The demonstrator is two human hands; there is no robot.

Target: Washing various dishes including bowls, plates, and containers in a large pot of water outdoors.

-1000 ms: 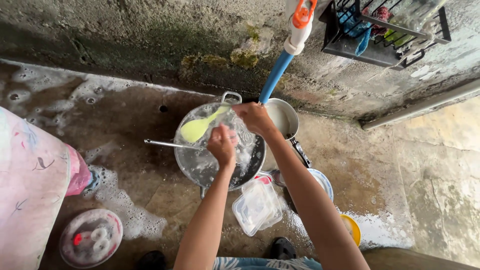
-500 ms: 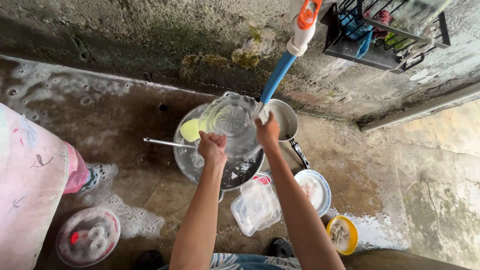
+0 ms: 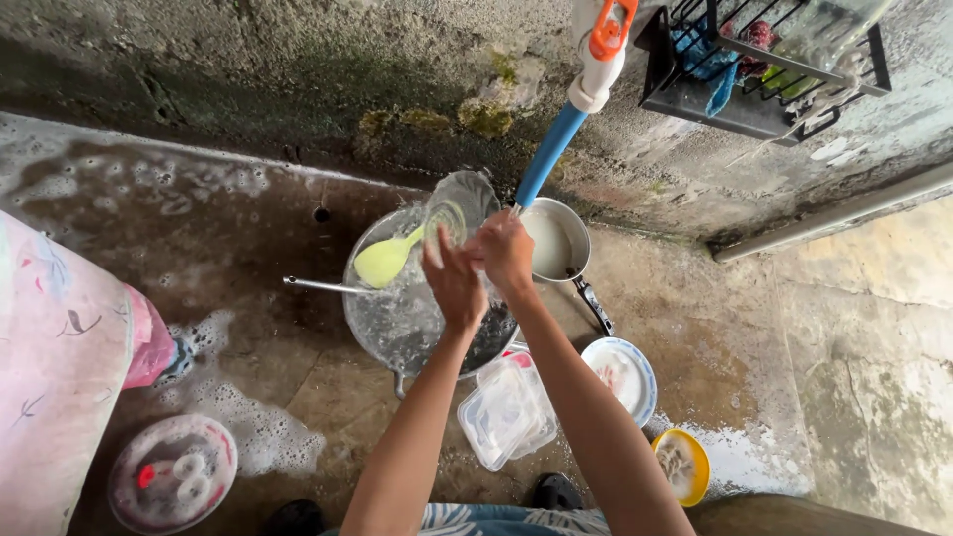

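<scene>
Over the soapy basin (image 3: 397, 318), both hands raised together under the blue hose (image 3: 548, 154). Left hand (image 3: 453, 283) flat against the clear glass dish (image 3: 459, 206), fingers (image 3: 434, 250) stretched straight and pressed side by side along its near face. Right hand (image 3: 504, 253) just behind the left one's fingers, curled round the dish's lower rim, fingertips hidden behind the left hand, so grip cannot be told exactly. Dish now tipped up on edge beyond the fingertips, showing only a narrow upright slice; half a second back, held face-on with its ribbed round bottom toward the camera, hands set apart at either side. Reads as a turn of the dish for rinsing or rubbing its other face. Pale green spoon (image 3: 385, 260) lying in the suds to the left of the fingers, with a long metal handle (image 3: 323, 286) jutting out farther left. Steel pot (image 3: 556, 243) of milky water just right of the fingers. Nearer the wrists, on the wet floor (image 3: 248, 248): clear plastic lidded boxes (image 3: 504, 409), a patterned plate (image 3: 620, 369), a yellow bowl (image 3: 683, 465).
</scene>
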